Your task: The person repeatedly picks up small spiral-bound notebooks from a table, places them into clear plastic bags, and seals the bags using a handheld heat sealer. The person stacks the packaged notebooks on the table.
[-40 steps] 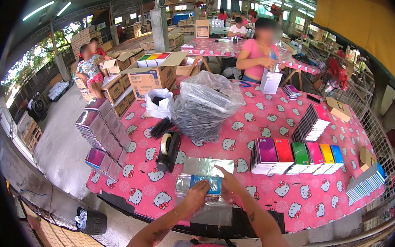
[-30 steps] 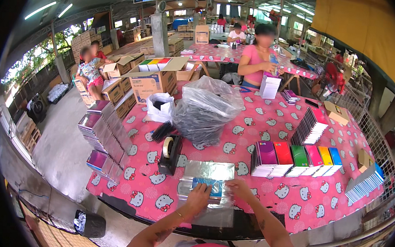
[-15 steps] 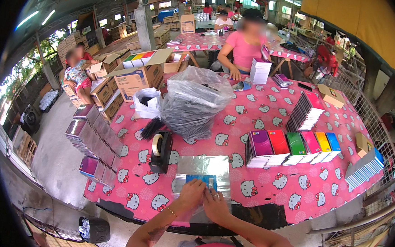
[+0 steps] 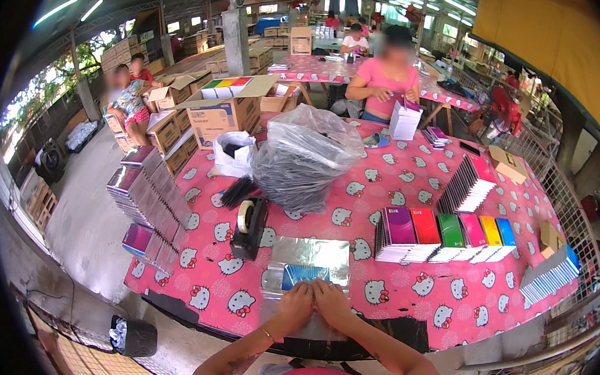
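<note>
Blue notebook (image 4: pixel 306 274) lies on clear plastic film (image 4: pixel 330 250), on the desk (image 4: pixel 375 192). Right hand (image 4: pixel 332 302), a second ago at its right side, now adjoins left hand (image 4: pixel 297 304); both attend near edge. Grip: cannot tell.

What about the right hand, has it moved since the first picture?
Yes: against the tape dispenser, the right hand has moved toward the table's near edge and slightly left, to beside the left hand.
</note>
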### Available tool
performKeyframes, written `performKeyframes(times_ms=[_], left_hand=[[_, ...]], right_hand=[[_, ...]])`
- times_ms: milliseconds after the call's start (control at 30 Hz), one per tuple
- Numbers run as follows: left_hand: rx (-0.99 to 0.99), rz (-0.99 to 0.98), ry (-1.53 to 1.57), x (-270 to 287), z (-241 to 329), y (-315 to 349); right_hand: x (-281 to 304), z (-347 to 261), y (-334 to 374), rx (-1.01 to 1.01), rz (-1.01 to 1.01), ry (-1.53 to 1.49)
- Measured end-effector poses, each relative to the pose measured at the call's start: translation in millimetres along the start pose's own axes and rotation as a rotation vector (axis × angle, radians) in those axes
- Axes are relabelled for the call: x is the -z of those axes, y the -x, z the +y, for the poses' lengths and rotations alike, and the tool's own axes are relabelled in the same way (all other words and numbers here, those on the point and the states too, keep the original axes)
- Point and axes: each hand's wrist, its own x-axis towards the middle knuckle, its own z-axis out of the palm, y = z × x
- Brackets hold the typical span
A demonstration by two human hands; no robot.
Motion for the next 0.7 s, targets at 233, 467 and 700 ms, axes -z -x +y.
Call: performKeyframes(times_ms=[233, 467, 700], left_hand=[[0.463, -0.231, -0.183, 5, -105, 30], [0.893, 0.405, 0.728, 45, -205, -7], [0.935, 0.517, 1.237, 43, -204, 0]], right_hand=[[1, -10, 3, 0.023, -0.042, 0.075], [6, -11, 5, 0.035, 0.059, 0.068], [4, -10, 5, 0.015, 0.121, 0.036]])
